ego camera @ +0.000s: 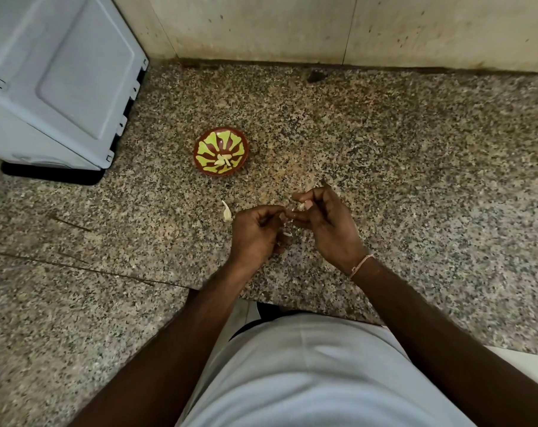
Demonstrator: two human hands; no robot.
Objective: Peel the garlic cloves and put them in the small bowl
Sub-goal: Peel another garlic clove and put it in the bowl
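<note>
Head view shows left hand [256,231] and right hand [326,218] pinching one garlic clove [301,206] together to strip its skin, near the small bowl [221,150] for dropping

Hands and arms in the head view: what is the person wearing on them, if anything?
Both forearms are bare, with no sleeves in view. The right hand has a thin pale pink thread bracelet round its wrist. The left hand shows no glove, ring or band.

Both forearms reaching forward, converging. Left hand [256,231] loosely curled, thumb and forefinger pinching a garlic clove [300,206] with the fingertips of the right hand [324,220]. Right fingers bent, knuckles up, thin band [361,265] round the wrist.
</note>
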